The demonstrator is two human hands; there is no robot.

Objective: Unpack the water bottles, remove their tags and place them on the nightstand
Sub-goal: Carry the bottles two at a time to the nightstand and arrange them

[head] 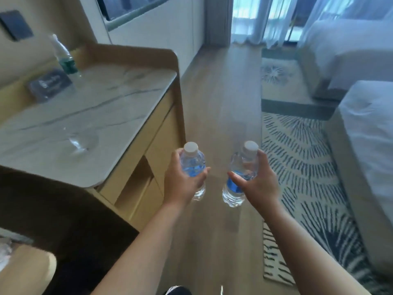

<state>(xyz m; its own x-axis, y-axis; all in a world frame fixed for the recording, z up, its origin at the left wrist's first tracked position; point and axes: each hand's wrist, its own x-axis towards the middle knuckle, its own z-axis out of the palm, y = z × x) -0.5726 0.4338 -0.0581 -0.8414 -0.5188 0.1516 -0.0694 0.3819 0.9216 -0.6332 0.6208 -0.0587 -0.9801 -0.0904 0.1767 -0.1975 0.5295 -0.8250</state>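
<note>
Two small clear water bottles with white caps and blue labels are held upright out in front of the person, above the wooden floor (pixel 221 107), one in each hand and a little apart from each other. The left bottle (pixel 193 165) sits in the left hand (pixel 182 179), whose fingers wrap round its middle over the blue label, the cap standing free above the hand. The right bottle (pixel 240 173) is gripped by the right hand (pixel 258 182) round its upper body, thumb across the front and fingers behind near the neck, so that its lower half and blue label hang below the hand. Whether any tags are on the bottles cannot be told. Just left of the left hand stands the nightstand (pixel 119 116), a pale wooden unit with a marble-look top; neither held bottle touches it. At the far back of that top a third bottle (pixel 64 57) with a green label stands upright, and just beside it lies a dark card (pixel 50 84) with blurred pale print. Nearer the front edge of the top lies something clear and crumpled (pixel 81 141), too blurred to identify. To the right a patterned rug (pixel 302 158) covers the floor beside a white bed (pixel 370 128), and sheer curtains (pixel 251 20) hang at the far window.
</note>
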